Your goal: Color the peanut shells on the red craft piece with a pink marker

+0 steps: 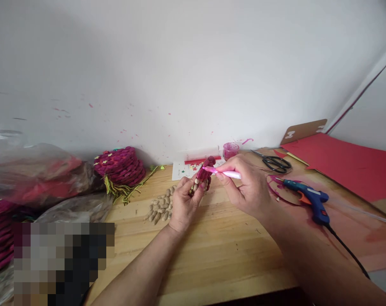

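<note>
The left hand is gripping a partly magenta peanut cluster above the table, while the right hand, pinched around a brush, is holding its tip at the cluster.

Your single head-worn camera looks forward and down from the near side of the tabletop, facing the far wall at close range.

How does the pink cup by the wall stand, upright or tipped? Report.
Upright: the pink cup has its round rim facing up.
</note>
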Demonstrator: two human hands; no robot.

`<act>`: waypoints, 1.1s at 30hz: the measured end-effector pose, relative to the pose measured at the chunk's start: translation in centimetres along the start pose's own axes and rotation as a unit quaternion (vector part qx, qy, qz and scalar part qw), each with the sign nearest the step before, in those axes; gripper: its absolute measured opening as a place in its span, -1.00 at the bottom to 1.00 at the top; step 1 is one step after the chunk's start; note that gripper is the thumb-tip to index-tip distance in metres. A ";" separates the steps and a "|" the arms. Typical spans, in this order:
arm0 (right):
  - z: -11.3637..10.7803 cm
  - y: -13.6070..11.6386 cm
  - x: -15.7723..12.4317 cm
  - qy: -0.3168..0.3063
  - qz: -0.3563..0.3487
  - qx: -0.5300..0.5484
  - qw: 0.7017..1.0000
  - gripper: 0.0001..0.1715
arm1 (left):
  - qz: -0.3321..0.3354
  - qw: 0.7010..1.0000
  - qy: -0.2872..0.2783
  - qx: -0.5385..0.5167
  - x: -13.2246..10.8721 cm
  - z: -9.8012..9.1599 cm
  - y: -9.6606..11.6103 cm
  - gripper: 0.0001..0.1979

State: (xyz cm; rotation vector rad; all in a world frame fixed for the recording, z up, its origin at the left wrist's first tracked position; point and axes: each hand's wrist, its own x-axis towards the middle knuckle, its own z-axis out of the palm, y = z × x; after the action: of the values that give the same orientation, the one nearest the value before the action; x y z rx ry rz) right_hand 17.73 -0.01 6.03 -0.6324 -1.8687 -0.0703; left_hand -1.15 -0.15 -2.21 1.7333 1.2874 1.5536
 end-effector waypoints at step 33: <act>0.9 1.7 -0.5 0.014 0.100 0.015 0.995 -0.96 | -0.256 0.915 -0.021 -0.310 0.5 0.6 0.7 -0.57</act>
State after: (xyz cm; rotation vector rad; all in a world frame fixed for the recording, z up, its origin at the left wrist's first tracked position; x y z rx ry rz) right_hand 17.86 1.50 4.79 -0.7893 -1.7679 0.0795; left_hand -0.44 0.11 -1.57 0.9314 0.9659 1.3853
